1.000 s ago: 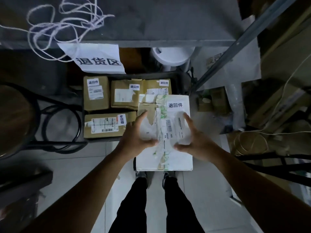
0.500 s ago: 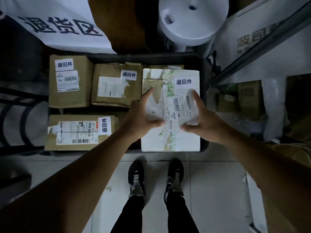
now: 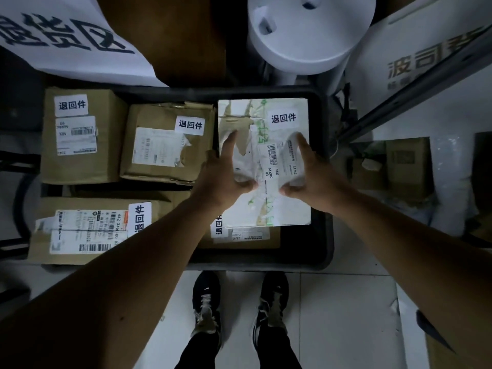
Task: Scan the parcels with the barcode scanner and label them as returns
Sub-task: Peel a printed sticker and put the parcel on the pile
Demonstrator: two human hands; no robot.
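Your left hand (image 3: 221, 171) and right hand (image 3: 310, 173) lie released, fingers straight, on the white parcel (image 3: 266, 209), steadying it atop a brown parcel (image 3: 239, 237) inside the black bin (image 3: 326, 235) (return label (image 3: 283, 118) already on), presumably so it settles flat.

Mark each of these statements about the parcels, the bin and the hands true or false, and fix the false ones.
1. Both hands rest on the white parcel. True: the left hand and the right hand lie on its top.
2. The white parcel carries no return sticker. False: a return sticker sits near its far edge.
3. The white parcel lies over a brown parcel in the dark bin. True.
4. A hand holds a barcode scanner. False: no scanner is visible.
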